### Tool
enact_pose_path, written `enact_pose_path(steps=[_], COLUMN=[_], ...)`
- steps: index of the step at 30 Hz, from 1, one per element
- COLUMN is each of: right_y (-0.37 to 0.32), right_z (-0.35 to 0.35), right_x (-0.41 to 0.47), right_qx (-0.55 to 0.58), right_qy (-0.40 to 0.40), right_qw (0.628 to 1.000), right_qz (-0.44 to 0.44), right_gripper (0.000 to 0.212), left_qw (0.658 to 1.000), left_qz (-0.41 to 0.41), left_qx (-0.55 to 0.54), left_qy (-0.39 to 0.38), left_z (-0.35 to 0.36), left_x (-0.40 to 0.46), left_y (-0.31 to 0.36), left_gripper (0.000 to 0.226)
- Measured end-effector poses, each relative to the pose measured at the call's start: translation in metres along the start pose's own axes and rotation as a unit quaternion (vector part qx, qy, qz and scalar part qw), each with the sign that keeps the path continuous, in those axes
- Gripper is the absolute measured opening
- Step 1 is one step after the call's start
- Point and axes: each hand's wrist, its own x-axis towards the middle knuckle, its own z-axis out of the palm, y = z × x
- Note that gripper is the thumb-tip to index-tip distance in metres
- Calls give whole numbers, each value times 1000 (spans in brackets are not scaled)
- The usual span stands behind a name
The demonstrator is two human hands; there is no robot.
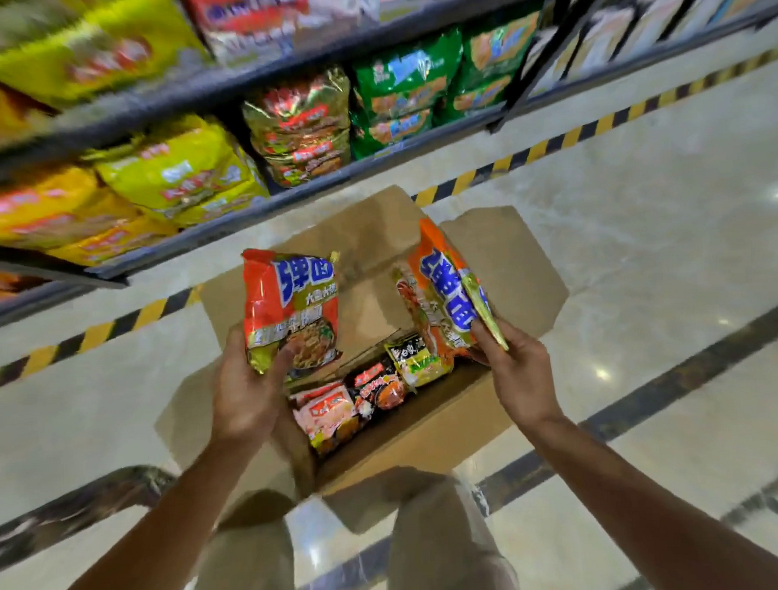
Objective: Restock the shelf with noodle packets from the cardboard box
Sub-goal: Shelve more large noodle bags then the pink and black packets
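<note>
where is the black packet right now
Head view: the black packet lies inside the box, between a pink packet and a green one.

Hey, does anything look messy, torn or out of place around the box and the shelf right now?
Nothing looks damaged or spilled. The cardboard box sits open on the floor with a few mixed packets lying jumbled at its near end. The left hand and right hand each hold orange packets above it. The shelf is too blurred to judge.

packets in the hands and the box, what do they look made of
Packets: likely thin plastic or foil film, glossy; they crinkle and catch glints, with metallic gold edges. Box: brown cardboard, matte; plain dull flaps folded open, no shine.
</note>
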Motion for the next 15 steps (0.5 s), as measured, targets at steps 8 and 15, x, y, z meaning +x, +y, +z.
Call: enact_pose_path(steps=[8,15], right_y=[-138,-210], right_z=[42,54], right_x=[-146,-263], right_qx=[20,55], right_qy=[51,84], right_qw=[998,993], right_qz=[-29,-67], right_gripper=[18,13], left_qw=[997,993], left_qz=[47,109], left_qx=[-61,-43], left_qy=[-19,-8], left_z=[-169,-307], left_x=[-48,-107], left_y=[95,142], left_gripper=[54,54])
